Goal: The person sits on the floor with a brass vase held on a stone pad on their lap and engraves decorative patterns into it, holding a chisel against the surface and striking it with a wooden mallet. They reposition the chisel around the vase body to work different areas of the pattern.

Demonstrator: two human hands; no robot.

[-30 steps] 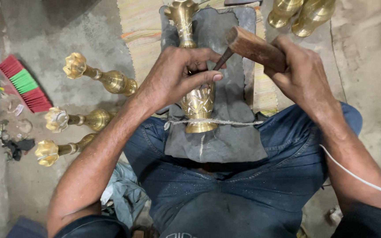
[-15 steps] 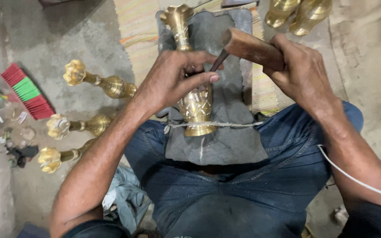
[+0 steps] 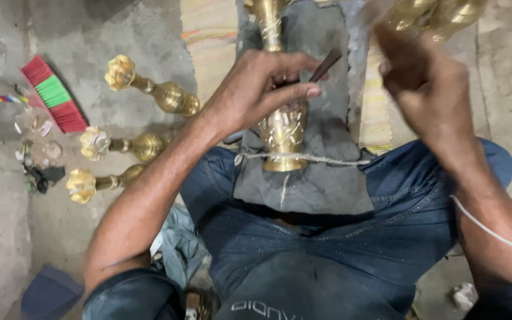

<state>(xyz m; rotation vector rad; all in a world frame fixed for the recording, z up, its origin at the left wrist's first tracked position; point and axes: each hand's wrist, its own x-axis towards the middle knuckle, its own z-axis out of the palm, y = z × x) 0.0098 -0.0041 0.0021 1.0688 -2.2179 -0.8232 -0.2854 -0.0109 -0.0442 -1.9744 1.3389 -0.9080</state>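
Lying lengthwise on a dark cloth across the person's lap, the brass vase looks heavy, rigid and slick, best gripped around its patterned belly. Left hand curls over it, fingers pinching a slim chisel. Right hand is raised and blurred; I cannot tell its grip.

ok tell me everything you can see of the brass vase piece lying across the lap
The shiny golden brass vase piece lies lengthwise on a dark grey cloth over the person's lap, wide foot toward the body, narrow neck pointing away out of frame. Its bulging belly carries cut leaf-like patterns. A thin white string crosses just above the foot. The left hand presses on it, guiding a dark chisel tip. The right hand is blurred above.
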